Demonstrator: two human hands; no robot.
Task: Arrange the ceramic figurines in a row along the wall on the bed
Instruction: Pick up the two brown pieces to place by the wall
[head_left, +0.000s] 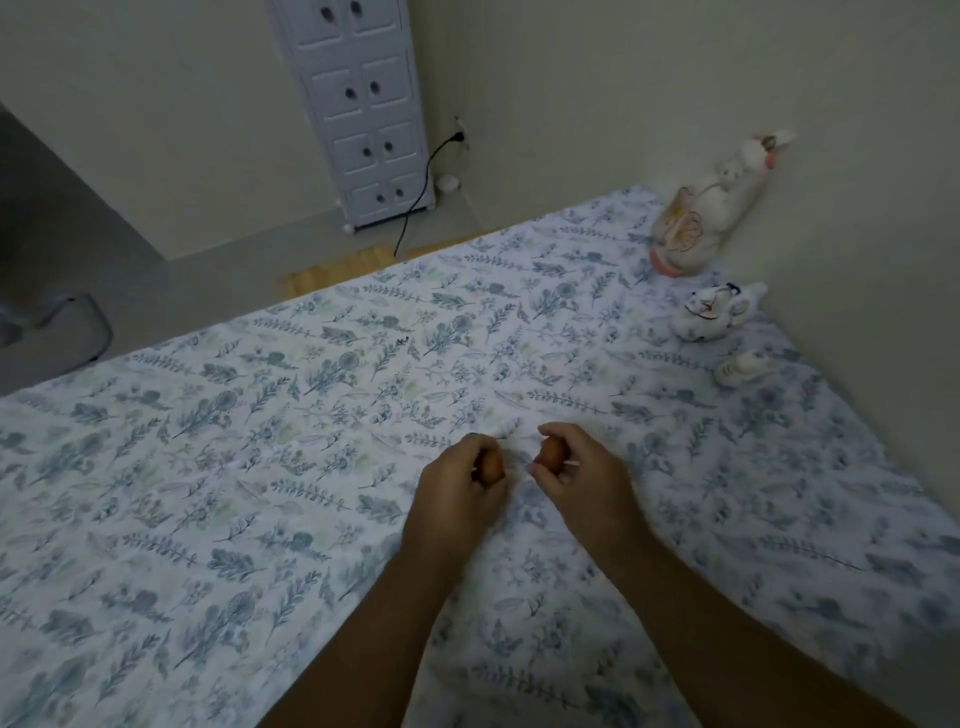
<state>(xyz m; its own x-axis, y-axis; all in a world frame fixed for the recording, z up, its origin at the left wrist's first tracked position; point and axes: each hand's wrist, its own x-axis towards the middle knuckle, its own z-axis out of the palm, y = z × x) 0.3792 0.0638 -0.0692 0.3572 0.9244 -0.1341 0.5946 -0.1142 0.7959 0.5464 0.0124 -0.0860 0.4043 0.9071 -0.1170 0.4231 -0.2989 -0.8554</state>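
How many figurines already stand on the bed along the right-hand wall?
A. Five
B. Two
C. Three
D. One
C: a tall rabbit figurine, a white cat figurine and a small white figurine line the wall.

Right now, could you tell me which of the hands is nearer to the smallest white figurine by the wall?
Right. The right hand lies below-left of the smallest white figurine; the left hand is farther left.
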